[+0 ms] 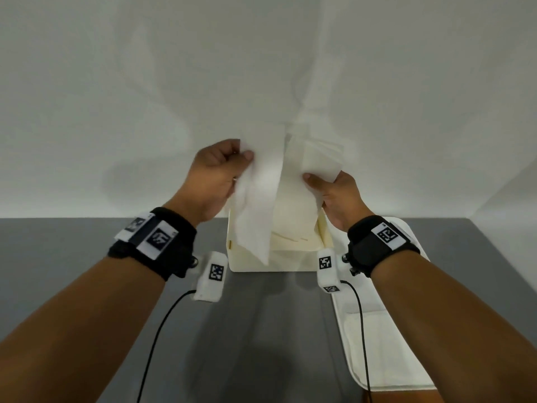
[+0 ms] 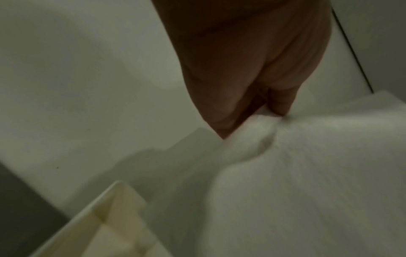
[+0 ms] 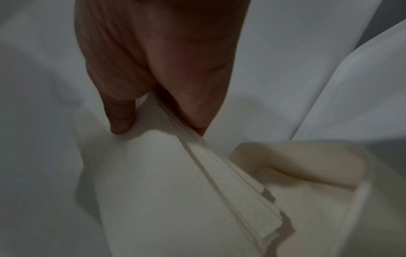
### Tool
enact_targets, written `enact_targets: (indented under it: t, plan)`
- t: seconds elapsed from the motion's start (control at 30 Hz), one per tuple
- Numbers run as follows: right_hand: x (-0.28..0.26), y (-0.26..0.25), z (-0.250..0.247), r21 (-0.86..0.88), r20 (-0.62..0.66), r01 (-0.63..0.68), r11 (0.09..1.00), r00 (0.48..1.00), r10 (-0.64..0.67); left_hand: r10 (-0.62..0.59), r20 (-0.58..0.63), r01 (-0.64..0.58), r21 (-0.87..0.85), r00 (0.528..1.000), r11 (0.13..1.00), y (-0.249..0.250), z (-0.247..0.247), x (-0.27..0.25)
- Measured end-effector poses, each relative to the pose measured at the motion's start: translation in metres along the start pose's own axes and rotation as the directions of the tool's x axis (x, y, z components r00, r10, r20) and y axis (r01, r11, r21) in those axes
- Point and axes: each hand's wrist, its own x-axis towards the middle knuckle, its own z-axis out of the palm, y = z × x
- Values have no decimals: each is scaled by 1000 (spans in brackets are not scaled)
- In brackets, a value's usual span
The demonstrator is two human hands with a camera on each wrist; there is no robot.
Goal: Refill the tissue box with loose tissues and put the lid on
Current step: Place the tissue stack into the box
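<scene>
A cream tissue box [image 1: 261, 261] stands open on the grey table, lid off. My left hand [image 1: 216, 173] pinches a single white tissue [image 1: 258, 193] that hangs down over the box's left side; the same tissue [image 2: 307, 173] bunches under my fingers [image 2: 281, 102] in the left wrist view. My right hand [image 1: 334, 196] grips a folded stack of tissues [image 1: 311, 161] above the box's right side. The stack [image 3: 175, 182] shows layered edges between thumb and fingers [image 3: 120, 113], over the box rim [image 3: 307, 156]. The cream lid [image 1: 386, 330] lies flat on the table to the right.
A white cloth backdrop [image 1: 261, 68] hangs behind the box and drapes onto the table's right edge. Grey tabletop [image 1: 261, 344] lies in front of the box. Black cables [image 1: 162, 324] trail from the wrist cameras.
</scene>
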Motion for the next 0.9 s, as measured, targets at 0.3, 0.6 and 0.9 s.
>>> enact_targets:
  t: [0.3, 0.6, 0.9]
  plan:
    - [1, -5, 12, -84, 59, 5, 996, 998, 0, 10, -189, 8, 95, 982, 995, -45, 53, 3]
    - [-9, -20, 20, 163, 229, -88, 983, 972, 49, 21, -298, 3, 79, 954, 997, -41, 63, 25]
    - [-12, 12, 17, -311, 41, 104, 945, 995, -96, -39, -218, 69, 132, 975, 989, -66, 61, 5]
